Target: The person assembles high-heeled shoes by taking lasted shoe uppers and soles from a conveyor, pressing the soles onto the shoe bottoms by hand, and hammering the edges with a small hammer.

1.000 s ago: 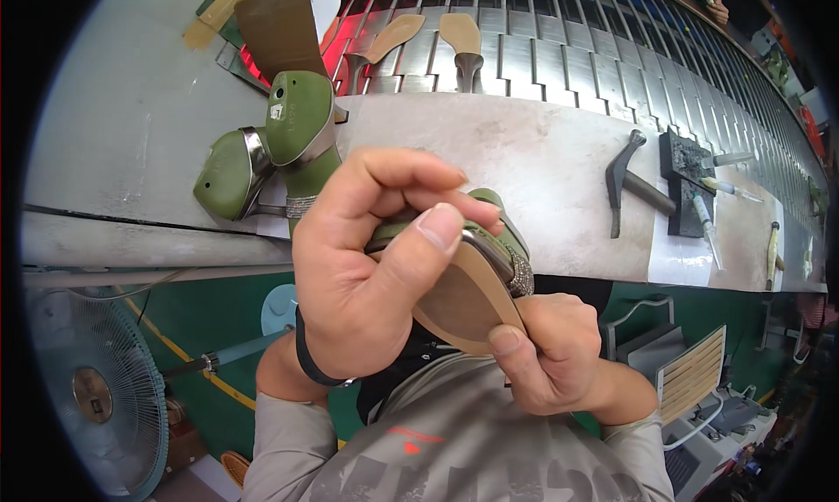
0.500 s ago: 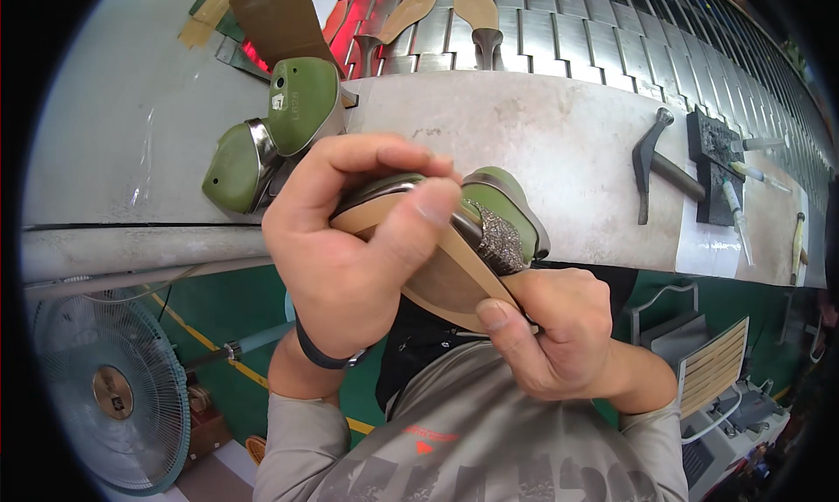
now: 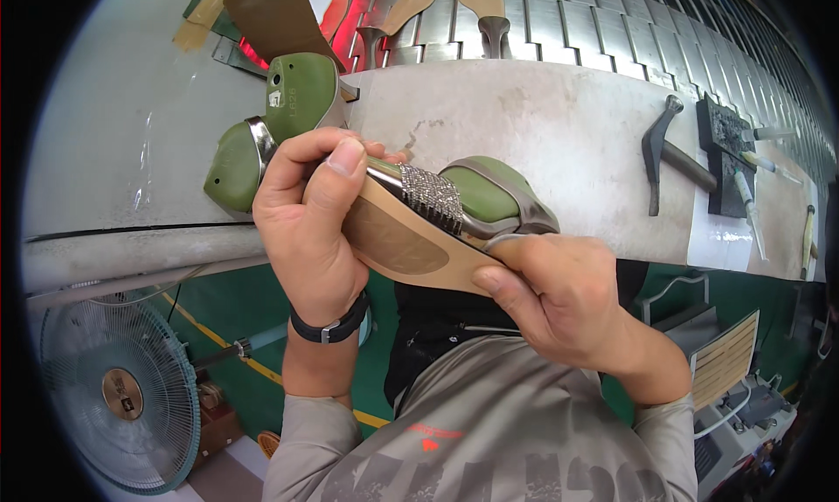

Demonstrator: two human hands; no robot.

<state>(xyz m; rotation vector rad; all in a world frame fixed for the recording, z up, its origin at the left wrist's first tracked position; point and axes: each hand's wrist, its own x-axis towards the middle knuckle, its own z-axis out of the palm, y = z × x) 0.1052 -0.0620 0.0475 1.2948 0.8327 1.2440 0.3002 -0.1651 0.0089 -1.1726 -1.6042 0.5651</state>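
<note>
1. Left hand point(image 3: 315, 227) curls closed around the left end of a beige-soled, glittery-strapped shoe point(image 3: 428, 200), over the near edge of a pale grey workbench point(image 3: 594, 179).
2. Right hand point(image 3: 564, 301) pinches its right end firmly.
3. Since earlier, the left thumb point(image 3: 335, 180) has shifted left, uncovering the sole's middle.

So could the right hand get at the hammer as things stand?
Probably not without letting go: the right hand is pinching the tan-soled shoe. Nothing visible blocks the way to the hammer, though.
</note>
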